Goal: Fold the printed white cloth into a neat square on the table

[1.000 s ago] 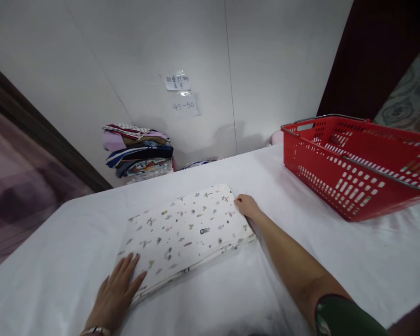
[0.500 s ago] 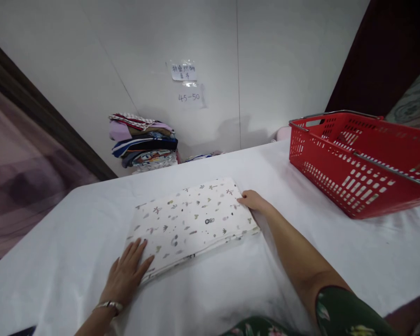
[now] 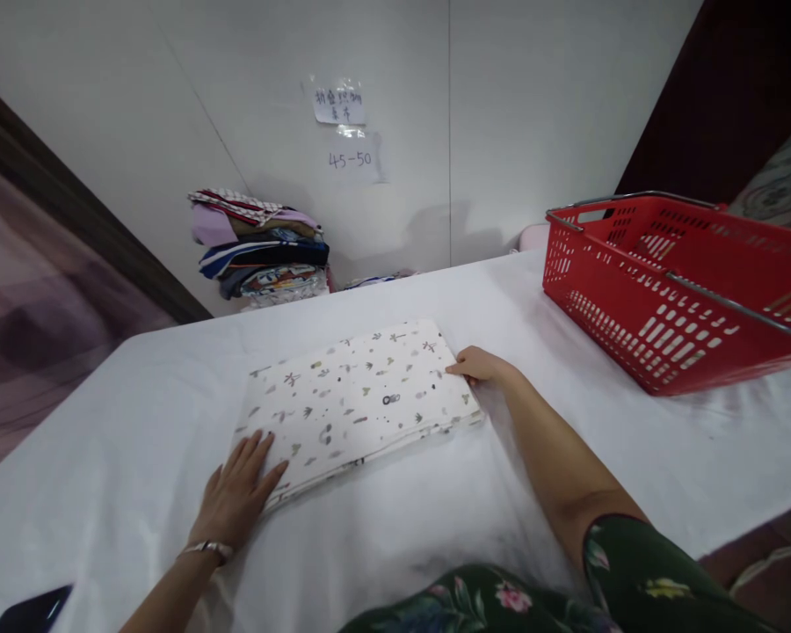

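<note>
A folded white cloth [image 3: 356, 396] with small printed shapes, palm trees among them, lies flat on the white-covered table, its layers showing along the near edge. My left hand [image 3: 237, 488], with a bracelet at the wrist, rests on the cloth's near left corner, fingers spread out. At the right edge of the cloth, my right hand [image 3: 484, 365] has its fingers bent together and grips that edge; part of the fingers is hidden from view.
A red plastic basket [image 3: 633, 299] with metal handles stands at the table's right. Behind the far edge is a stack of folded fabrics [image 3: 264, 251]. Handwritten papers [image 3: 349, 158] are taped to the wall. A dark phone-like object [image 3: 32, 611] lies at the lower left.
The whole view has shifted slightly, so everything sits a little higher and more of the dark object shows. Both hands stay at the same places on the cloth.
</note>
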`<act>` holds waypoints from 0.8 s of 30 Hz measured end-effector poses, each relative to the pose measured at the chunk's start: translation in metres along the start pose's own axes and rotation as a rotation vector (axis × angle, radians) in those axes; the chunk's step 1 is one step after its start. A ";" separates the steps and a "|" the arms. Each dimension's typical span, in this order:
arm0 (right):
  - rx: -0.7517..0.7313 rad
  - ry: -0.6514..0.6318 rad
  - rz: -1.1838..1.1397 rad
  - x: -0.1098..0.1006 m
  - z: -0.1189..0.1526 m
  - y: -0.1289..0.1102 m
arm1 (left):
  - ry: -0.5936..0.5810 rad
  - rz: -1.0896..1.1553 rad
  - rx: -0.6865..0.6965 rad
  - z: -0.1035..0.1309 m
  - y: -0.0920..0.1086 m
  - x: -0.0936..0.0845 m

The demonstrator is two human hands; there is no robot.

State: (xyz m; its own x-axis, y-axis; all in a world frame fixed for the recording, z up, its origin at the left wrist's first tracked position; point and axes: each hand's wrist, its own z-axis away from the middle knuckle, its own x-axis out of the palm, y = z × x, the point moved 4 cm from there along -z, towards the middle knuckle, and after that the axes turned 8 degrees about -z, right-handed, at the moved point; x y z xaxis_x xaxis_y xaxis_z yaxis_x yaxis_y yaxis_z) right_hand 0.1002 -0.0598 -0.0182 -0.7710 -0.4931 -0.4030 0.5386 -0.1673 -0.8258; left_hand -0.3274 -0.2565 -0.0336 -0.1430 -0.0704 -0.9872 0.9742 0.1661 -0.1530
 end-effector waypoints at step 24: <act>0.025 0.089 0.313 0.002 -0.007 -0.005 | 0.054 -0.028 0.039 0.000 -0.004 0.005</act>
State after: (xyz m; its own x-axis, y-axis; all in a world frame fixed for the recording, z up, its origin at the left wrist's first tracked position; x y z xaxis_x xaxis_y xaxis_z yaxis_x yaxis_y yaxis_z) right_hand 0.0933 -0.0541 -0.0181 -0.5928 -0.4476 -0.6695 0.7613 -0.0404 -0.6471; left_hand -0.3323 -0.2575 -0.0379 -0.1784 -0.0212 -0.9837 0.9756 0.1262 -0.1797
